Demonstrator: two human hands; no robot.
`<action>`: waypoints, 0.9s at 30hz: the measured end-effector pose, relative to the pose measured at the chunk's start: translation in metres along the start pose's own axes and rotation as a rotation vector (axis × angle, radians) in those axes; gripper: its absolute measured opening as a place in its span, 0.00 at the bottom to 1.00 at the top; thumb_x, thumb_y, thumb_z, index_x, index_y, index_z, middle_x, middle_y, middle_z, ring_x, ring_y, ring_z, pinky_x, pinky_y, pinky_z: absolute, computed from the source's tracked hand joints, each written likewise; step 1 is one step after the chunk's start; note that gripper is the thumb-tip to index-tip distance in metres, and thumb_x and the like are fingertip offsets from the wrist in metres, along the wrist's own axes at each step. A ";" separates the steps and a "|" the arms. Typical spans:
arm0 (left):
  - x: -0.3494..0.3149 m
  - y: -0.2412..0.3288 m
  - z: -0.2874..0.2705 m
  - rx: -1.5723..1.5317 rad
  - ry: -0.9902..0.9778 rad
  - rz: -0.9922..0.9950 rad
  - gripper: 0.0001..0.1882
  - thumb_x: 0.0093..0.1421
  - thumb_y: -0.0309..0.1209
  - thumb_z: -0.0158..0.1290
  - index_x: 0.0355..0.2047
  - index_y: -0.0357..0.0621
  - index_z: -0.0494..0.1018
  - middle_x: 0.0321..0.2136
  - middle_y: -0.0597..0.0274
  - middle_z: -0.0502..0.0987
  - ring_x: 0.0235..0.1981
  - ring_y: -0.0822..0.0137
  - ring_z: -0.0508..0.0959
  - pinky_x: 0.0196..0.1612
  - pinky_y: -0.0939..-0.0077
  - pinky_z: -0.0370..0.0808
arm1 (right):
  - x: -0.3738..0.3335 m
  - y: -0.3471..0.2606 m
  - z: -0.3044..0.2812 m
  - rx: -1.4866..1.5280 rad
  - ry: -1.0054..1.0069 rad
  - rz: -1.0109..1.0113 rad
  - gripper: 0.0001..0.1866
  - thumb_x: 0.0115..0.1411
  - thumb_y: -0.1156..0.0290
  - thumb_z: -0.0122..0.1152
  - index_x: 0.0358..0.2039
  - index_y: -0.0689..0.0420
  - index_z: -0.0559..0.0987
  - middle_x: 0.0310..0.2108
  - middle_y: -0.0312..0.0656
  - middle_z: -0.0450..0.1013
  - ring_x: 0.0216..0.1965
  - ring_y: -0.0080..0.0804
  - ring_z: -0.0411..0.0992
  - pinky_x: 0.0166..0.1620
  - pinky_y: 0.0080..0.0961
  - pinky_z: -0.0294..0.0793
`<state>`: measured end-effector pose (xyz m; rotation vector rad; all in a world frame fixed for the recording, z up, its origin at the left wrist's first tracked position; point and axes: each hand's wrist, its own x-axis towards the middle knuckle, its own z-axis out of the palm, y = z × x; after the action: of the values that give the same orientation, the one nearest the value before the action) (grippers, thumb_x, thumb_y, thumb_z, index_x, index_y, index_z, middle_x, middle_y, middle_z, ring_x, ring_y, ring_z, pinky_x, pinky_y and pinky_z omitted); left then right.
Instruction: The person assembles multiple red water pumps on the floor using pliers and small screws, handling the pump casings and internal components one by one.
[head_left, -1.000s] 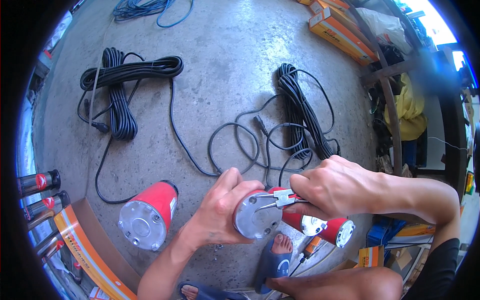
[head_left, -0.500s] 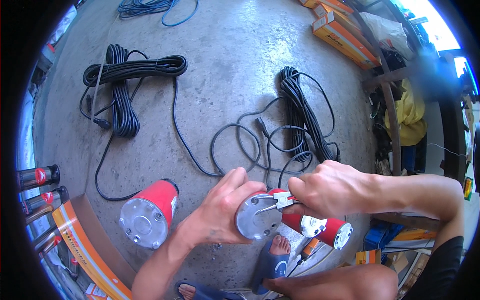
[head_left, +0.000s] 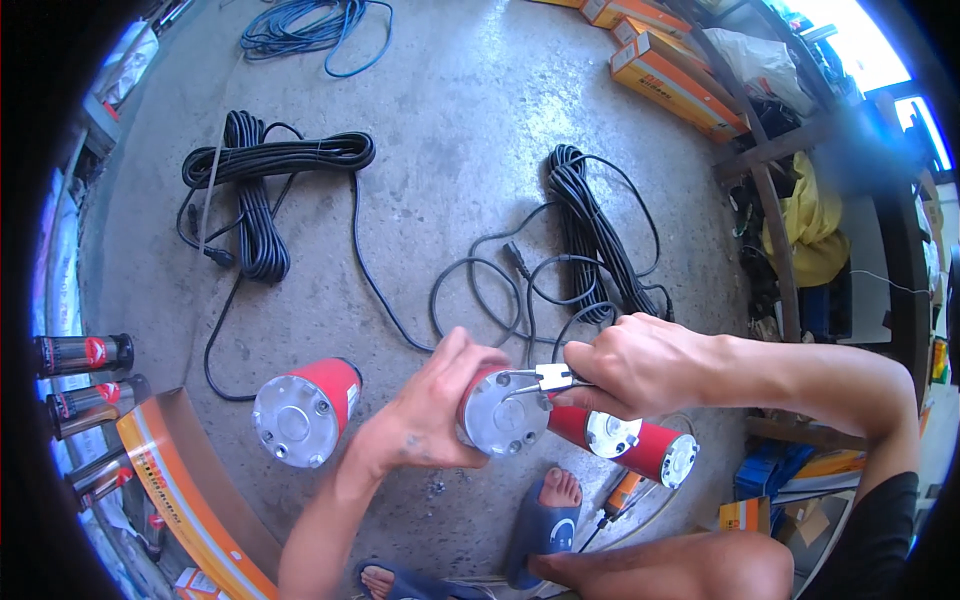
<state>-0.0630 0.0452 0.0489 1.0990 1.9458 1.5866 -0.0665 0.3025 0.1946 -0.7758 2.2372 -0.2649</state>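
Note:
My left hand (head_left: 422, 408) is wrapped round a red cylinder (head_left: 500, 418), its round grey metal end cap facing up toward me. Small holes or screws sit near the cap's rim. Long-nose pliers (head_left: 553, 377) are gripped in my right hand (head_left: 635, 367), fingers curled round the handles. The jaws are spread, with both tips over the cap: one near its upper rim, the other closer to the centre. Whether the tips sit in holes is too small to tell. Another red cylinder (head_left: 338, 388) stands to the left, and two more red cylinders (head_left: 612, 434) (head_left: 655, 455) are right of the held one.
Bundled black cables (head_left: 262, 205) (head_left: 590, 235) lie on the concrete floor ahead, with a blue coil (head_left: 300, 30) farther off. Orange boxes (head_left: 675, 85) line a rack at right. An open orange carton (head_left: 195, 490) and clear-sided cylinders (head_left: 85, 355) are at left. My sandalled feet (head_left: 545, 530) are below.
The held cylinder, both hands and the pliers have shifted slightly left and up in the picture. My grips stay the same, and the plier tips are still over the cap.

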 end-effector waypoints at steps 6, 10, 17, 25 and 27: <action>-0.023 0.027 0.082 0.269 0.760 -0.140 0.51 0.36 0.36 0.80 0.60 0.36 0.68 0.49 0.49 0.74 0.46 0.50 0.71 0.50 0.56 0.73 | 0.000 -0.017 -0.002 -0.037 0.029 0.098 0.28 0.71 0.48 0.59 0.27 0.63 0.72 0.15 0.53 0.72 0.18 0.57 0.76 0.23 0.48 0.75; -0.022 0.022 0.085 0.269 0.749 -0.131 0.52 0.35 0.37 0.81 0.60 0.36 0.68 0.48 0.49 0.73 0.46 0.51 0.70 0.49 0.55 0.71 | -0.005 -0.012 -0.005 -0.042 0.043 0.082 0.28 0.71 0.47 0.58 0.27 0.62 0.71 0.14 0.52 0.71 0.17 0.55 0.75 0.22 0.48 0.75; -0.021 0.022 0.077 0.232 0.695 -0.112 0.52 0.32 0.37 0.80 0.59 0.38 0.69 0.45 0.51 0.72 0.43 0.53 0.70 0.47 0.59 0.72 | -0.001 -0.004 -0.002 -0.036 0.046 0.023 0.29 0.71 0.47 0.58 0.27 0.62 0.71 0.14 0.52 0.71 0.17 0.55 0.75 0.22 0.48 0.75; -0.019 0.019 0.051 0.177 0.558 -0.049 0.50 0.30 0.34 0.80 0.57 0.39 0.72 0.44 0.53 0.75 0.40 0.55 0.72 0.45 0.61 0.75 | -0.004 -0.004 -0.009 -0.052 -0.004 0.053 0.28 0.72 0.46 0.57 0.27 0.61 0.72 0.14 0.51 0.72 0.17 0.55 0.76 0.21 0.47 0.75; -0.021 0.020 0.047 0.167 0.532 -0.058 0.50 0.30 0.33 0.80 0.57 0.39 0.72 0.44 0.53 0.75 0.40 0.56 0.72 0.45 0.61 0.75 | -0.005 -0.002 -0.006 -0.047 0.005 0.037 0.28 0.72 0.46 0.56 0.28 0.61 0.72 0.14 0.51 0.72 0.17 0.55 0.76 0.21 0.48 0.76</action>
<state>-0.0100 0.0598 0.0511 0.7108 2.4588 1.8482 -0.0675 0.3033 0.2028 -0.7581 2.2671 -0.1976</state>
